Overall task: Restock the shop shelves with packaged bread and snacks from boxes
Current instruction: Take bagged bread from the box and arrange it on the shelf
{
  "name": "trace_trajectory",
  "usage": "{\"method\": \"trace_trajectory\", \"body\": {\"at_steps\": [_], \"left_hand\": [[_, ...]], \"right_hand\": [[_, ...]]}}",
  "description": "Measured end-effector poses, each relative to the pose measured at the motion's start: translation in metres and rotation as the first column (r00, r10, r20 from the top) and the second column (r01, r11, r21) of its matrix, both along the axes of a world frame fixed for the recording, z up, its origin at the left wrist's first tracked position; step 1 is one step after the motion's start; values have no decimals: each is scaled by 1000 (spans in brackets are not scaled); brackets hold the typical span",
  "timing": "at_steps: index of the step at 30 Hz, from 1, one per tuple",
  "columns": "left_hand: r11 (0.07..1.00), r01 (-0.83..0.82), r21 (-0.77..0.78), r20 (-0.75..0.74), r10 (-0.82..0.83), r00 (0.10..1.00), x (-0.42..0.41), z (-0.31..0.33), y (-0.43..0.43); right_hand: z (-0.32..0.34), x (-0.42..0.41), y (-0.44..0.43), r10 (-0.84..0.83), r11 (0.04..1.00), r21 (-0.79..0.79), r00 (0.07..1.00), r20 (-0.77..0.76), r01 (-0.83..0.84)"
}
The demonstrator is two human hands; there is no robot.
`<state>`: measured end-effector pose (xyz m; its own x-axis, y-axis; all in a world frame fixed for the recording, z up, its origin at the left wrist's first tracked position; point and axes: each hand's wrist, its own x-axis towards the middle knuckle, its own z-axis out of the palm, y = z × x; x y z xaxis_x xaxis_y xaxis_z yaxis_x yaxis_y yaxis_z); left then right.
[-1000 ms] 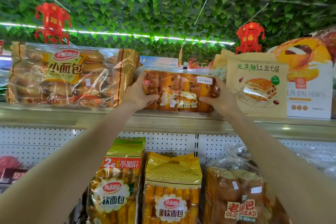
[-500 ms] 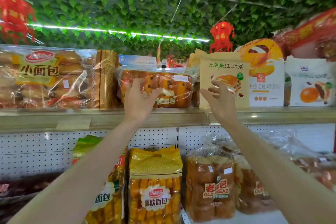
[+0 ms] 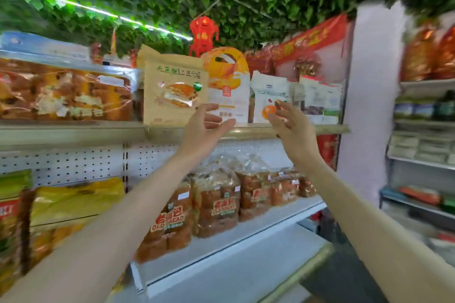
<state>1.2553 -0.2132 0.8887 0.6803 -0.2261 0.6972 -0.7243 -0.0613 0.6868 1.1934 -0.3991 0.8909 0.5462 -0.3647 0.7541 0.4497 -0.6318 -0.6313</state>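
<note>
Our left hand (image 3: 202,130) and right hand (image 3: 293,128) have left the clear bread pack (image 3: 66,91) and swung right, fingers spread loose, holding nothing. That pack lies on the top shelf (image 3: 73,132) at left. Beyond our hands, we'd square the tan bag (image 3: 172,88) gently by both edges.

Both arms raised, forearms bare. Left hand (image 3: 205,128) open, fingers spread, palm turned right. Right hand (image 3: 291,128) empty, fingers loosely bent, facing it.

One head-worn wide-angle cam, looks fwd & slightly up at the top shelf (image 3: 73,131), close in; left hand (image 3: 203,129) & right hand (image 3: 293,135) sit mid-frame.
</note>
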Motion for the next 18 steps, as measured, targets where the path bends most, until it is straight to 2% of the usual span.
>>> {"method": "trace_trajectory", "body": {"at_steps": [5, 10, 18], "left_hand": [[973, 230, -31, -18, -231, 973, -73, -11, -118], [892, 450, -41, -78, -452, 888, -170, -36, -253], [779, 627, -16, -110, -624, 773, -263, -58, -414]], "right_hand": [[-11, -107, -101, -166, 986, 4, 986, 6, 166], [-29, -236, -210, -341, 940, 20, 940, -12, 341], [-56, -360, -341, -514, 853, 66, 855, -65, 518]]}}
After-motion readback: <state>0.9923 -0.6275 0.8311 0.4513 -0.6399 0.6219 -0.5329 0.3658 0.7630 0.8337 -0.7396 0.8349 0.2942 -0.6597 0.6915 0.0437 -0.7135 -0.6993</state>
